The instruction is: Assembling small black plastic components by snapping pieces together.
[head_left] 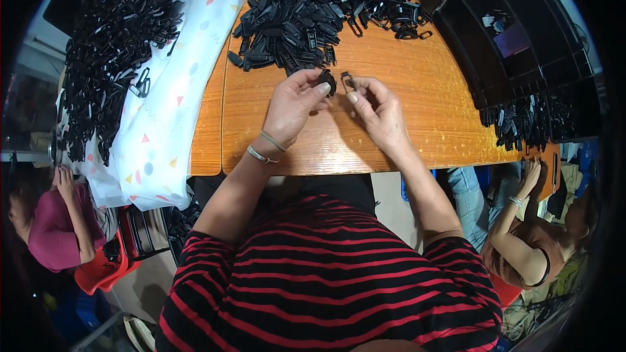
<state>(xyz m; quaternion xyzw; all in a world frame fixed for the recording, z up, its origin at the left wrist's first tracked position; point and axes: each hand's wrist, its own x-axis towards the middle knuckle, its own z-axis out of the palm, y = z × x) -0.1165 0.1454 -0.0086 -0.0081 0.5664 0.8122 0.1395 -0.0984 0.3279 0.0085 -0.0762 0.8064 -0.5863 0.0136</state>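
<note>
Above the near part of the wooden table [417, 117], my two hands are close together but apart. My left hand [297, 101] pinches a small black plastic piece [328, 82] between thumb and fingers; its exact kind is hard to make out. Between the thumb and forefinger of my right hand [378, 107] is a black rectangular frame [347, 81] with an open middle. Just beyond my hands lies a big heap of black plastic parts [293, 13], some of them similar open frames.
On the left, a white patterned plastic sheet [189, 91] lies beside another heap of black parts [117, 58]. At the right stands a black bin [469, 52], with more black parts [518, 124] near it. Co-workers sit on both sides, one in a purple top [62, 228].
</note>
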